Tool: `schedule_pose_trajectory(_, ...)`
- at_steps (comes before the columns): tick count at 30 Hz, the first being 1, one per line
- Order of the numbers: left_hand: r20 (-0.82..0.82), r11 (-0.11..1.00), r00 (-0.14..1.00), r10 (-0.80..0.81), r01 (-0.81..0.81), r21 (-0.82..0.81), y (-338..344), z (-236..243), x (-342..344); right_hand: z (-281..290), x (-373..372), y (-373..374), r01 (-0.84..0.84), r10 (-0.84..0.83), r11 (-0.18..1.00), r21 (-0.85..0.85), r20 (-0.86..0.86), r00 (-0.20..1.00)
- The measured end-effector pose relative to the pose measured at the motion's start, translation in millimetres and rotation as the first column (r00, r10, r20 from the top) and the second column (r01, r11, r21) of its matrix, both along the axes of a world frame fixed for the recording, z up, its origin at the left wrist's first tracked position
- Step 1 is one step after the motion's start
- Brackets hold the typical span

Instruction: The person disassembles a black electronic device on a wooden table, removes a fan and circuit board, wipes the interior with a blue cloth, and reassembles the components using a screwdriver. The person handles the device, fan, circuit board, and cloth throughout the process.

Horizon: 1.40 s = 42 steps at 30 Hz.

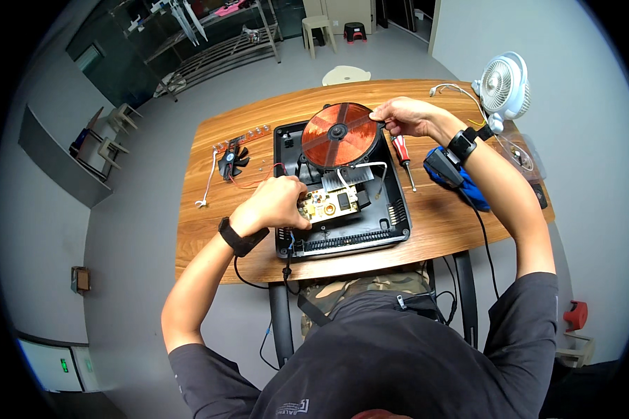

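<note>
An induction cooker's black housing [356, 238] lies opened on the wooden table in front of me. My right hand [407, 116] pinches the rim of the round copper coil [354, 143], which sits tilted up at the far end of the housing. My left hand [276, 202] grips the left edge of a circuit board [326, 207] that carries a finned heat sink [347, 179]. White leads run between coil and board. The board rests at a slant inside the housing; what lies beneath it is hidden.
Left of the housing lie a small black fan [232, 162] and an orange strip board [258, 132]. A red-handled screwdriver [402, 155] lies on the right, beside a blue pouch [468, 188]. A white desk fan [503, 87] stands at the far right table edge [426, 83].
</note>
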State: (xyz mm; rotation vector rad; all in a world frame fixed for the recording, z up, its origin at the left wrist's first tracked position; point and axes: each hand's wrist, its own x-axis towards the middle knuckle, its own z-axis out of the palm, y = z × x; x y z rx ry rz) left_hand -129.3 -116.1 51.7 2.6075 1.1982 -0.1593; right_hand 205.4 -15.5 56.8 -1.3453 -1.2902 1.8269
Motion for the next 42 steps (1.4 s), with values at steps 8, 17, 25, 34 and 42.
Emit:
schedule_pose_trajectory(8, -0.072, 0.999, 0.997, -0.018, 0.014, -0.048, 6.1, -9.5, 19.2, -30.5, 10.2, 9.8, -0.006, 0.007, 1.0, -0.028, 0.022, 1.0)
schedule_pose_trajectory(17, -0.048, 0.997, 0.999, -0.021, 0.017, -0.075, 12.1, -10.8, 22.7, -52.6, 14.6, 13.8, -0.011, 0.011, 0.998, -0.058, -0.004, 1.0)
schedule_pose_trajectory(25, -0.082, 0.995, 0.996, -0.03, 0.022, -0.094, 22.6, -23.3, 21.5, -65.6, 9.4, 19.4, -0.019, 0.021, 0.998, -0.055, 0.033, 0.999)
schedule_pose_trajectory(34, -0.075, 1.0, 0.997, -0.006, 0.003, -0.03, 17.2, -31.3, 25.8, -64.4, 3.2, 21.3, -0.082, 0.079, 0.997, 0.011, 0.175, 0.981)
schedule_pose_trajectory(42, 0.02, 0.999, 1.0, 0.019, -0.019, 0.029, 6.6, -42.8, 28.6, -73.9, 1.5, 24.4, -0.168, 0.078, 0.972, 0.164, 0.45, 0.889)
